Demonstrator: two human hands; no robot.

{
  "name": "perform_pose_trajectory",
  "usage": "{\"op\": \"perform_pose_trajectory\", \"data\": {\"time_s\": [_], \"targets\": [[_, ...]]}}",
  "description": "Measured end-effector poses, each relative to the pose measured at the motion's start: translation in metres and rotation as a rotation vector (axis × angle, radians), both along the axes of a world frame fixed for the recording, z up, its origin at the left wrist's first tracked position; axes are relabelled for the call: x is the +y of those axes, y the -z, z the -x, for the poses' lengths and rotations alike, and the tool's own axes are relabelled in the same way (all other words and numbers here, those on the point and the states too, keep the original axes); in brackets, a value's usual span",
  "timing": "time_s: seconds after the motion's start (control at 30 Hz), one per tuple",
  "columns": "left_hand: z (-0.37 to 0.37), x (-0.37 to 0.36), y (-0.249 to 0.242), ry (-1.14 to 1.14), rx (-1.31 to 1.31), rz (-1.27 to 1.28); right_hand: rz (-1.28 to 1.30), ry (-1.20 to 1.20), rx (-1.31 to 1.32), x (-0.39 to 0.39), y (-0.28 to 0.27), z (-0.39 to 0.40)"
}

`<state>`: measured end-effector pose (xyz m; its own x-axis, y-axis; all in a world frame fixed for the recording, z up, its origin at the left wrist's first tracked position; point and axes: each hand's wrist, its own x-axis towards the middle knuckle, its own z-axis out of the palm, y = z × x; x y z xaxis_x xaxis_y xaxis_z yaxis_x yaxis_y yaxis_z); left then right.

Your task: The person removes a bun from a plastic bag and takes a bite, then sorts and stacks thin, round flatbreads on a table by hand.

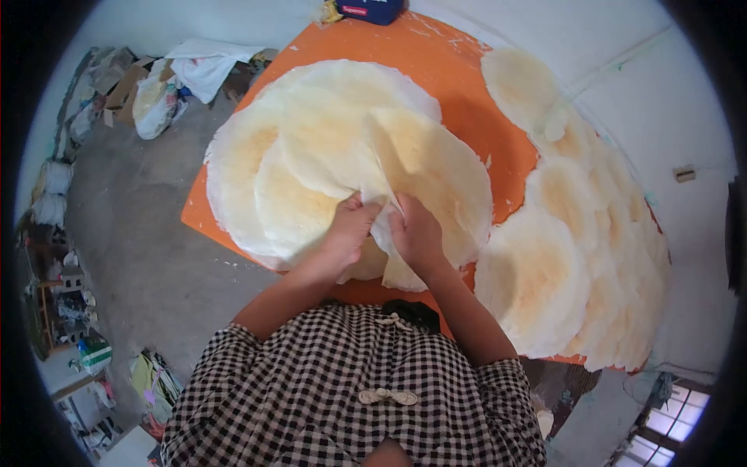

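Note:
Several large, thin, pale pancakes point(241, 175) with browned middles lie overlapping on an orange table point(486, 117) in front of me. My left hand point(350, 227) pinches the near edge of one thin pancake point(378, 171). Close beside it, my right hand point(418, 237) grips the same gathered edge with thumb and fingers. Between the hands the sheet is lifted and creased, with a fold running away from me. A loose flap of pancake point(401, 272) hangs below the right hand. The fingertips are partly hidden by the sheet.
More pancakes point(537, 280) are spread in overlapping layers along the right side, against the wall. A dark blue bag point(372, 9) sits at the table's far edge. Boxes and sacks point(156, 97) line the floor at left. A window point(677, 420) is at lower right.

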<state>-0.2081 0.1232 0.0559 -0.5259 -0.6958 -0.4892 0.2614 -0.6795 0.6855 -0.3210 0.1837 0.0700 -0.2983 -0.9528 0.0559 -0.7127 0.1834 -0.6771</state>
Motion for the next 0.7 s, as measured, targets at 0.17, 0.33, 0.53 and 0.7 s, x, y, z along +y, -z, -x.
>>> {"op": "perform_pose_trajectory", "data": {"time_s": [0.17,0.33,0.53,0.7], "targets": [[0.003,-0.016,0.000,-0.038,-0.090,0.078,-0.041,0.179,-0.677,0.006,-0.023,0.077],[-0.013,-0.075,-0.064,0.050,-0.163,0.150,0.166,0.504,-0.582,0.062,-0.093,0.194],[-0.088,-0.218,0.035,-0.098,0.001,0.195,0.299,0.793,-0.493,0.137,-0.117,0.297],[-0.131,-0.200,0.092,-0.336,-0.168,-0.045,0.193,0.774,-0.365,0.147,-0.107,0.299]]}}
